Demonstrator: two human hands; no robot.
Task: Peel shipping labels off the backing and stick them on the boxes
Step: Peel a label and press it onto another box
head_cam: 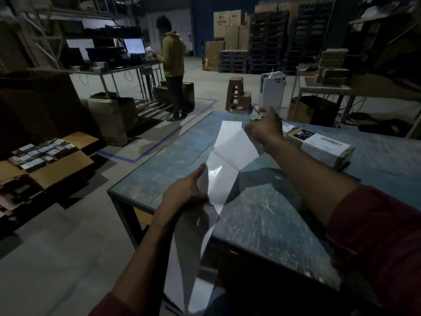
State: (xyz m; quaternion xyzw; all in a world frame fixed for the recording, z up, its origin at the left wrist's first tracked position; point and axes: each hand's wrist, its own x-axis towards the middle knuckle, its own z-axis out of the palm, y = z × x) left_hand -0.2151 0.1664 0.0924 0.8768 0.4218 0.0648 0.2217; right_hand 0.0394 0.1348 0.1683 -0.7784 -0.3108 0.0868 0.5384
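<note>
Left hand [189, 190] grips one long strip of label backing [216, 179] at its edge; right hand [264, 128] pinches one white label [237, 149] partly lifted from it, above the table [262, 213]. Two labelled boxes [323, 147] lie beside the right hand.

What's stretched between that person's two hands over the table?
In the head view, a white label strip runs from the left hand to the right hand, above the table.

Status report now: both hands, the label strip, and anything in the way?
Left hand holds label strip low. Right hand pinches its upper part. Labelled box waits on table. Nothing blocks.
</note>
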